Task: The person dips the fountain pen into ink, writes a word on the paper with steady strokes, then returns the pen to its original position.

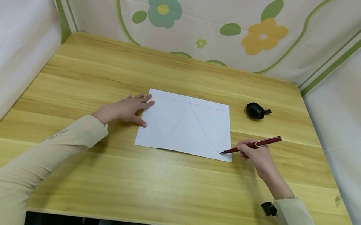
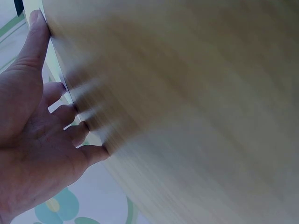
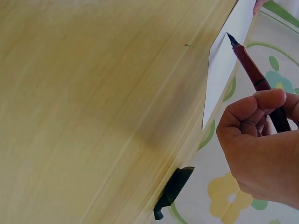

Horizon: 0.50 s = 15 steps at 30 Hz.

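A white sheet of paper (image 1: pixel 195 129) lies on the wooden table, with thin drawn lines on it: a near-horizontal one by the top edge and two slanting down from its middle. My right hand (image 1: pixel 255 154) pinches a dark red fountain pen (image 1: pixel 268 141), its nib at the lower end of the right slanting line. In the right wrist view the pen (image 3: pixel 250 65) slants over the paper (image 3: pixel 224 60), thumb and fingers curled round it. My left hand (image 1: pixel 129 109) rests on the paper's left edge with fingers spread; the left wrist view shows the same hand (image 2: pixel 37 126) at that edge.
A small black dish with a short handle (image 1: pixel 255 111) sits on the table (image 1: pixel 157 185) beyond the right hand. White curtains stand at both sides, and a flowered cloth (image 1: pixel 192 19) hangs behind the far table edge. A black clip-like piece (image 1: pixel 269 208) is at the right sleeve.
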{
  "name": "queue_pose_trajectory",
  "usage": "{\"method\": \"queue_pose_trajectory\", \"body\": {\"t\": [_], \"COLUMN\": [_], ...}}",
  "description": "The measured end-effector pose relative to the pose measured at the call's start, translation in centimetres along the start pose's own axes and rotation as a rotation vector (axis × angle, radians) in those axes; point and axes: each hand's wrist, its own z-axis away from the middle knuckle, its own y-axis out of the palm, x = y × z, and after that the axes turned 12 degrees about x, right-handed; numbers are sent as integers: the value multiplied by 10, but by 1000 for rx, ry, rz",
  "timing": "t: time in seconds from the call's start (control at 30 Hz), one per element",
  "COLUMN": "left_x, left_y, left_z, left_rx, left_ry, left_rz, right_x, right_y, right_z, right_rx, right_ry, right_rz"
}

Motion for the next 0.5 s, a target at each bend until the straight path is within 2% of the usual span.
{"method": "queue_pose_trajectory", "body": {"t": [0.5], "left_x": [-1], "left_y": [0], "left_z": [0], "left_rx": [1], "left_ry": [1], "left_rz": [-7], "right_x": [-5], "right_y": [-7], "right_z": [5], "right_rx": [18], "right_ry": [-6], "right_rz": [-5]}}
